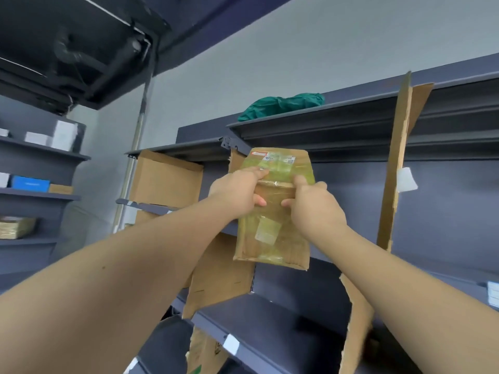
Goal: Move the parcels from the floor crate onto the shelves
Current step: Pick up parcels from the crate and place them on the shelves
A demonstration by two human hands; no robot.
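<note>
A grey wall [270,63] stood right of a vertical pipe [138,136]; a black ceiling [81,49] hung above it, dark shelving [54,153] left of it.

Head-worn view, angled upward (shelves [310,125] near)

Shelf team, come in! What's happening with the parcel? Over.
Left grip and right grip hold parcel, raised at shelf. Not shelved yet. Cardboard divider stands to its right.

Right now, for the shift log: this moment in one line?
left hand: grips parcel; right hand: grips parcel; parcel: raised at shelves, unplaced
</note>
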